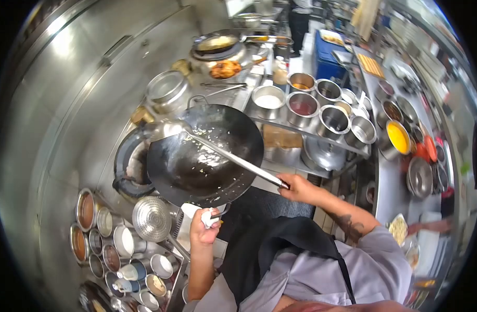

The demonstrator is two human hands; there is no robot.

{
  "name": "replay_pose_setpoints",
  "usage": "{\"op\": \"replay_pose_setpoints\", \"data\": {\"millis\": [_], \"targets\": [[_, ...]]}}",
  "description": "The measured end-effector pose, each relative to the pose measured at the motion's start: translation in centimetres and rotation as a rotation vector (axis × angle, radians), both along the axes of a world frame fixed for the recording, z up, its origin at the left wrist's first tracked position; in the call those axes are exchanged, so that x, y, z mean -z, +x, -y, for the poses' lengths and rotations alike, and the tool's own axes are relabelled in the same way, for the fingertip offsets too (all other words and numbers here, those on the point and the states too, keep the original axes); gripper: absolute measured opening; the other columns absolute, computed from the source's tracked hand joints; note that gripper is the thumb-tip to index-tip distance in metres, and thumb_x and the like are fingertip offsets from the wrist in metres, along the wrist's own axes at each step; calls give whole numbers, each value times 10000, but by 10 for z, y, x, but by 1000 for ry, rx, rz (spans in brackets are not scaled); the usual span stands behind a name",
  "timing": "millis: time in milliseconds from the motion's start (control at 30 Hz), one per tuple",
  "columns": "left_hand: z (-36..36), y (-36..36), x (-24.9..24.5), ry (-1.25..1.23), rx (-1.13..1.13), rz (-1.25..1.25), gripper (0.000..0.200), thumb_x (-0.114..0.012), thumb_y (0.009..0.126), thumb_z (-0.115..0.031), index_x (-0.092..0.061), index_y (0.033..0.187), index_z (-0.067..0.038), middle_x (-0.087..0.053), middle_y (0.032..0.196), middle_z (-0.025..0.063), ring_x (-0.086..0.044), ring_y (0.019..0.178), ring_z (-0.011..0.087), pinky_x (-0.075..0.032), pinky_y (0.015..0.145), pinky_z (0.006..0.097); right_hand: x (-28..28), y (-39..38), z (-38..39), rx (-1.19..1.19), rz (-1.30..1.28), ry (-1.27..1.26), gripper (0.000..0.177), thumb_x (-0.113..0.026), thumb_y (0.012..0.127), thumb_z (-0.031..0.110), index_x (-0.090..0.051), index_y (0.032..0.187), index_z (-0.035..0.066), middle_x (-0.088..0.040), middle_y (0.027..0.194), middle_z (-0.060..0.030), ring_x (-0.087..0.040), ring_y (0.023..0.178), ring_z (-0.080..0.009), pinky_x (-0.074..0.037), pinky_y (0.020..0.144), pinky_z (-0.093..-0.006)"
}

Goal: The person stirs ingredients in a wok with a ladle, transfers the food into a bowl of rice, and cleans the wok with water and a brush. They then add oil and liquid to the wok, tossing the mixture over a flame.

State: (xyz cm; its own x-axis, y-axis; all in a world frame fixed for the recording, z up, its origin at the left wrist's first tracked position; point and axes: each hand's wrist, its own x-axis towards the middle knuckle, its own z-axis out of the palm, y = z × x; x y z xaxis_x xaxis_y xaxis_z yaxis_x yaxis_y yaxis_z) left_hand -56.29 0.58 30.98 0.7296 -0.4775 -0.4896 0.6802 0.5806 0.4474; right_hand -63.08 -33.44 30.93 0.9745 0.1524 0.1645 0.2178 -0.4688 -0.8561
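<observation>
My left hand (202, 229) is closed around a white cloth (211, 218) at the near loop handle (225, 210) of a large dark wok (183, 171). Small pale bits and a wet sheen lie inside the wok, which sits to the right of a burner ring (131, 182), partly overlapping it. In my right hand (297, 188) is the dark grip end of a long-handled ladle (238, 160). Its shaft crosses over the wok, and the shiny bowl is at the wok's far-left rim. The bowl's contents cannot be made out.
A perforated skimmer (152, 218) lies left of my left hand, beside several seasoning pots (125, 241). Metal pots (302, 106) line a shelf ahead. Further back are a pan (216, 43) and browned food (225, 69). A person (299, 26) stands far off; another's arm (431, 226) shows right.
</observation>
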Motion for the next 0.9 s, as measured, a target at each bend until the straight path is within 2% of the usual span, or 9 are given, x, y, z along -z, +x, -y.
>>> {"op": "replay_pose_setpoints", "data": {"millis": [133,267,433,533,667,767,800,867,900], "targets": [[-43,48,10,-16,-195,36,106,-543,786,-144,-534,769,-40,-554,740,72,-483,612,153,-394,460,246,-1,60,-38,-64,-38,69,295,-614,777,88,-561,1050,-11,-540,658,-86,-519,600,-144,-428,562,-304],[-78,96,18,-119,-335,21,98,-553,760,-127,-556,774,-30,-570,711,79,-494,595,166,-377,461,252,-4,123,-79,-115,-61,115,238,-609,788,105,-565,1000,6,-537,654,-94,-530,607,-152,-430,562,-322],[-97,132,37,-183,-502,4,94,-568,757,-117,-562,756,-23,-576,706,78,-529,639,204,-393,480,248,94,183,-115,-176,10,71,154,-612,792,119,-552,890,16,-524,643,-83,-527,604,-152,-434,564,-329],[-100,163,63,-159,-618,-57,70,-586,742,-104,-568,757,-38,-580,711,61,-544,663,205,-401,497,267,121,210,-121,-259,-144,56,123,-615,791,113,-563,846,17,-529,622,-61,-533,588,-130,-424,522,-310],[-93,212,77,-169,-725,-35,53,-578,748,-99,-570,769,-51,-582,719,50,-539,647,196,-408,513,269,78,270,-134,-213,-439,200,112,-608,816,116,-560,830,16,-514,607,-17,-486,551,-98,-394,485,-274],[-105,249,106,-128,-793,-21,68,-577,749,-114,-569,782,-55,-577,726,46,-534,638,186,-404,496,271,83,359,-145,-287,-69,217,133,-613,818,88,-553,908,10,-504,623,-9,-465,514,-89,-390,459,-268],[-108,259,112,-108,-769,-32,79,-580,745,-128,-567,787,-62,-571,724,43,-533,630,187,-400,484,273,31,374,-148,-339,-229,343,184,-604,820,78,-534,976,8,-498,625,-8,-466,514,-87,-391,459,-264],[-109,279,135,20,-777,-44,121,-576,764,-211,-547,799,-99,-551,716,34,-537,619,201,-387,450,276,14,439,-157,-418,-136,294,200,-569,835,75,-523,1018,7,-496,639,-1,-487,533,-72,-395,464,-250],[-103,283,132,15,-810,-48,121,-576,764,-211,-547,799,-99,-551,716,34,-537,619,201,-387,450,276,7,469,-162,-368,-153,211,207,-570,823,91,-526,1002,-3,-534,644,-64,-520,537,-145,-430,499,-300]]}}
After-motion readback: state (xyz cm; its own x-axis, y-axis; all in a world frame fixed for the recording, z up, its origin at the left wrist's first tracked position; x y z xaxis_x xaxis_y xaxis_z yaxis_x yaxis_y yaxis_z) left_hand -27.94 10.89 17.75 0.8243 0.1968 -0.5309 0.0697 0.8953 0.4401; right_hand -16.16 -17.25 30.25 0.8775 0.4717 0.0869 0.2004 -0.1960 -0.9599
